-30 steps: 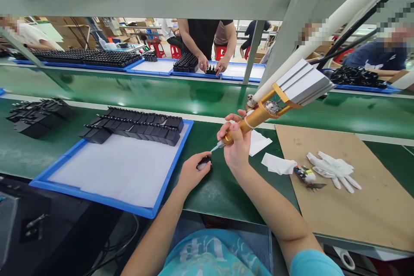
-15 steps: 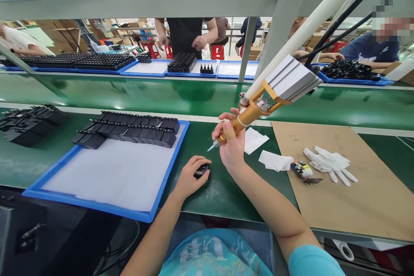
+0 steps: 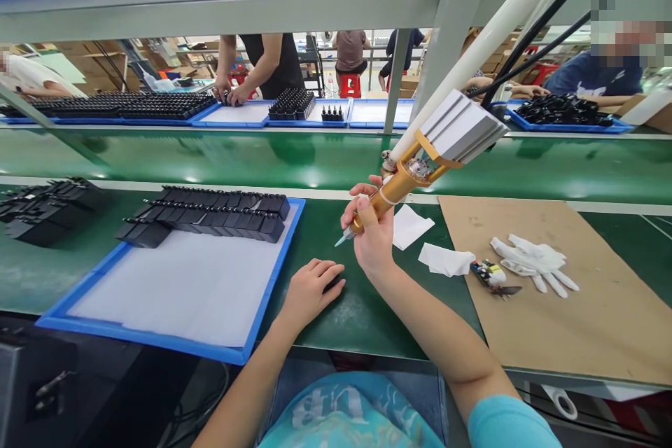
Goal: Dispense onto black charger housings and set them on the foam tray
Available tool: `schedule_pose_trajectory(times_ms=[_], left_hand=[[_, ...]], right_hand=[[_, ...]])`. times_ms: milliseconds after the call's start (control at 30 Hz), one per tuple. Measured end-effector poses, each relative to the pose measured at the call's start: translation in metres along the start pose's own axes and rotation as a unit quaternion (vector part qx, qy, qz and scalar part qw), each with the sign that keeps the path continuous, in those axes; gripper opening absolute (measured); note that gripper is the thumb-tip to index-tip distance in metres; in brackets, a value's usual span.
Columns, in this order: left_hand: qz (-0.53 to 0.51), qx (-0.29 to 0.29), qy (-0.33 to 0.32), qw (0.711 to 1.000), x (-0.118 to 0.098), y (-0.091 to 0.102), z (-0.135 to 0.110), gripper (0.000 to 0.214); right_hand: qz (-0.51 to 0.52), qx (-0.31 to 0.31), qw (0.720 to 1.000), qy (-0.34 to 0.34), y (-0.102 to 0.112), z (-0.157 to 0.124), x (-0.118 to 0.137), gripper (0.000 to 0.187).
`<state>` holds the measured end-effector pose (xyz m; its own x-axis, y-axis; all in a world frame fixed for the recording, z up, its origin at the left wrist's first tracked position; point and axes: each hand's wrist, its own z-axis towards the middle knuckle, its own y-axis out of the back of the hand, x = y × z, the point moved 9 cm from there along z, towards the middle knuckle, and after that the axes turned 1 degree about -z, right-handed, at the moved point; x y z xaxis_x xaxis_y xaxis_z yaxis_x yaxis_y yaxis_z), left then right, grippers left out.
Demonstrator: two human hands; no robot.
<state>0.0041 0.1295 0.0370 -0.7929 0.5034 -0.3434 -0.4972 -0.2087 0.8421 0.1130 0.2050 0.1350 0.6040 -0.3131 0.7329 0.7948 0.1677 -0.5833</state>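
Note:
My right hand [image 3: 374, 232] is wrapped round the gold barrel of a hanging dispensing tool [image 3: 404, 178], whose thin nozzle tip [image 3: 341, 239] points down and left, above the green bench. My left hand [image 3: 309, 288] lies on the bench below the tip, fingers curled over a small black part [image 3: 334, 283] that is mostly hidden beneath them. To the left lies a blue tray [image 3: 157, 332] lined with white foam, with rows of black parts [image 3: 210, 211] along its far side.
A brown cardboard sheet [image 3: 567, 308] on the right carries white gloves [image 3: 533, 261] and a small circuit piece [image 3: 491, 274]. White tissues [image 3: 428, 241] lie near my right hand. Loose black parts [image 3: 45, 208] sit far left. Across the green conveyor [image 3: 210, 154], other people work at blue trays.
My left hand lowered flatter over the black part, now covering most of it. The tool and right hand drifted slightly left and up. A person across the belt moved left.

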Motion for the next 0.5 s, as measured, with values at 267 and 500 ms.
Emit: schedule_pose_trajectory(times_ms=[267,500], left_hand=[[-0.049,0.070,0.042,0.995,0.0031,0.0028,0.0048,0.038],[0.029,0.036,0.053,0.998,-0.0010,0.0020,0.0062,0.023]], right_hand=[[-0.003,0.004,1.000,0.001,-0.0002,0.0008,-0.0003,0.038],[-0.009,-0.002,1.000,-0.003,0.0012,0.0012,-0.0012,0.040]])
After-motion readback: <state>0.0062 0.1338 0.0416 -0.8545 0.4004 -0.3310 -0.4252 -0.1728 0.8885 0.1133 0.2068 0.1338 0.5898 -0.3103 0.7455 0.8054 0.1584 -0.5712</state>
